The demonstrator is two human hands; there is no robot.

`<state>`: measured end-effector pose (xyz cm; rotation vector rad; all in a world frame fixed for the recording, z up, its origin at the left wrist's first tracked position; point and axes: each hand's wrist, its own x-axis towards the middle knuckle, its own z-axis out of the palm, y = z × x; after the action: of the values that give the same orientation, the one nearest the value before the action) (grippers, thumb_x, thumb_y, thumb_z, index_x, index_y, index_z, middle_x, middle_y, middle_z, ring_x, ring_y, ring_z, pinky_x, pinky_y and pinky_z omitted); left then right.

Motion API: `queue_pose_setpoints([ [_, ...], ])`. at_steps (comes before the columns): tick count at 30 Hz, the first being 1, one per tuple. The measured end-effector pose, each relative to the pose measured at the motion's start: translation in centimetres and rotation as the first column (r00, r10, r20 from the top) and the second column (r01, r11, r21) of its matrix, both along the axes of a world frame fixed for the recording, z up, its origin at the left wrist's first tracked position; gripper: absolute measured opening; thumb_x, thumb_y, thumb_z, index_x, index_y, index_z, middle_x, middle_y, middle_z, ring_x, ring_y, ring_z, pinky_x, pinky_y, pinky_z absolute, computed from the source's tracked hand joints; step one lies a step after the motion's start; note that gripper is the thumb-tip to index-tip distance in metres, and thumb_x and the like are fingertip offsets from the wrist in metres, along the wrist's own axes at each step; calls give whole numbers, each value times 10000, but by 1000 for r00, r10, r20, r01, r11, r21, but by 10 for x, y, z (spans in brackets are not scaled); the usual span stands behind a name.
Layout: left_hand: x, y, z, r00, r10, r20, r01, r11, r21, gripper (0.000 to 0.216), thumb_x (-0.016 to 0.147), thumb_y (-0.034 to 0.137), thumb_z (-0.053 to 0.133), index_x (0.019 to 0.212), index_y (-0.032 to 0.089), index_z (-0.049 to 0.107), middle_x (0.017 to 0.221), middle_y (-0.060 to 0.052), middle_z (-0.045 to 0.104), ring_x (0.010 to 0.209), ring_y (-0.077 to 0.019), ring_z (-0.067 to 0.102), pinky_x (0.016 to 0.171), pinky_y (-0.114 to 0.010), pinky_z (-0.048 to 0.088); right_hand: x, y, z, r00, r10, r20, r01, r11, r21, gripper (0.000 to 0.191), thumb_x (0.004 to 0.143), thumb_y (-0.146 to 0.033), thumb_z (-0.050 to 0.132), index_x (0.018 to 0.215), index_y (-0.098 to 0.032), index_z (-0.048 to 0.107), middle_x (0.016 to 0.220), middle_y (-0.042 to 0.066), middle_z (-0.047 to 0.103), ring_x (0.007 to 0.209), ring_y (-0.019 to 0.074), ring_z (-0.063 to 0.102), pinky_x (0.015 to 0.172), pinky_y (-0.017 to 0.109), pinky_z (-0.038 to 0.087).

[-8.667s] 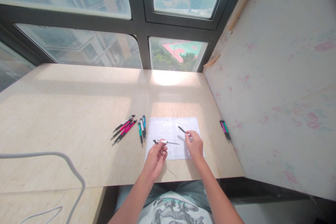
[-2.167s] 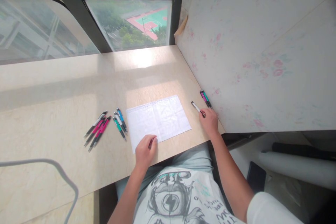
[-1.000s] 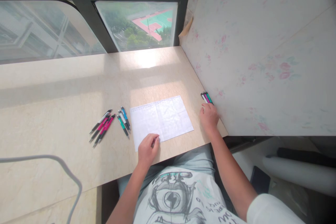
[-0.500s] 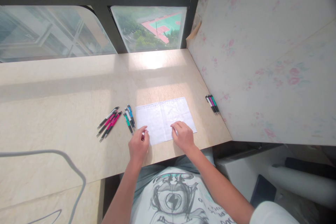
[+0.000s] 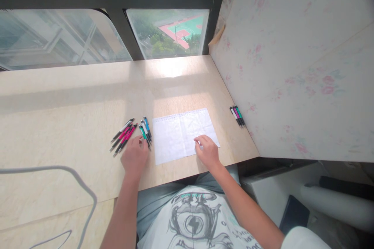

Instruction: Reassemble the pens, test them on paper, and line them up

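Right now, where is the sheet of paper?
In the head view, the sheet of paper lies near the front edge of the desk, with the pens to its left and the right hand resting on its near right corner.

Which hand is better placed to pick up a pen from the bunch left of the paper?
Left. The left hand lies right beside the teal and blue pens, reaching their near tips. The right hand rests on the sheet of paper, on the far side from that bunch.
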<state>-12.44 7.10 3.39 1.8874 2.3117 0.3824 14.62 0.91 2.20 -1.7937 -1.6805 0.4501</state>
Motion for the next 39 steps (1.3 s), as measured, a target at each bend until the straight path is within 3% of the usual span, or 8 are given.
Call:
queue_pose_setpoints([
  [9, 14, 20, 8, 998, 59, -29, -63, 986, -153, 414, 818, 368, 508, 1158, 143, 574, 879, -185, 693, 782, -344, 659, 679, -432, 489, -9, -2, 1, 998, 25, -54, -26, 999, -20, 222, 823, -103, 497, 907, -206, 675, 899, 49, 681, 843, 188, 610, 792, 288, 451],
  [23, -9, 23, 0, 997, 80, 2, -79, 995, -68, 327, 719, 337, 610, 990, 154, 600, 627, -90, 605, 690, -352, 635, 670, -490, 481, -12, 3, -2, 986, 11, -168, -15, 1000, -24, 219, 794, -89, 507, 864, -210, 676, 866, 41, 682, 826, 183, 605, 798, 296, 461],
  [26, -8, 18, 8, 974, 106, 199, -112, 994, 17, 330, 719, 318, 619, 1017, 182, 580, 687, -46, 634, 699, -277, 637, 710, -425, 491, -15, 3, 1, 976, 23, -215, -35, 998, -51, 217, 802, -98, 502, 863, -214, 676, 866, 36, 679, 801, 175, 602, 799, 295, 458],
  [28, 0, 11, 12, 861, 77, 502, -119, 991, 52, 342, 725, 341, 629, 1021, 185, 559, 715, -28, 641, 635, -206, 617, 650, -341, 493, -18, 2, 4, 960, 44, -278, -69, 994, -80, 191, 834, -145, 511, 889, -218, 679, 876, 31, 681, 774, 166, 603, 791, 293, 458],
  [30, 16, 1, 13, 599, 58, 799, -111, 994, 10, 334, 744, 386, 623, 995, 185, 535, 705, -15, 635, 554, -156, 575, 549, -280, 460, -24, 2, 7, 920, 67, -385, -117, 987, -106, 172, 881, -247, 519, 938, -219, 679, 913, 33, 687, 769, 159, 606, 766, 288, 462],
  [33, 49, -18, 9, 287, 64, 956, -5, 998, -66, 322, 748, 400, 656, 938, 182, 517, 800, -40, 663, 594, -138, 590, 528, -247, 445, -34, 1, 8, 770, 53, -636, -207, 964, -170, 302, 941, -411, 445, 1001, -211, 663, 901, 32, 694, 745, 148, 610, 705, 272, 470],
  [36, 79, -36, 1, 233, 105, 967, 23, 993, -113, 351, 729, 398, 703, 946, 181, 532, 718, -8, 637, 631, -144, 606, 550, -237, 446, -39, 3, 5, 597, -70, -799, -225, 942, -250, 340, 923, -479, 451, 898, -196, 638, 727, 0, 656, 631, 130, 578, 635, 254, 460],
  [39, 95, -47, -7, 150, 164, 975, 10, 986, -167, 373, 722, 421, 716, 953, 190, 535, 737, -2, 645, 673, -154, 631, 585, -249, 459, -35, 6, 3, 569, -164, -806, -157, 940, -302, 292, 863, -457, 542, 733, -199, 589, 593, -35, 569, 560, 119, 524, 596, 244, 432],
])
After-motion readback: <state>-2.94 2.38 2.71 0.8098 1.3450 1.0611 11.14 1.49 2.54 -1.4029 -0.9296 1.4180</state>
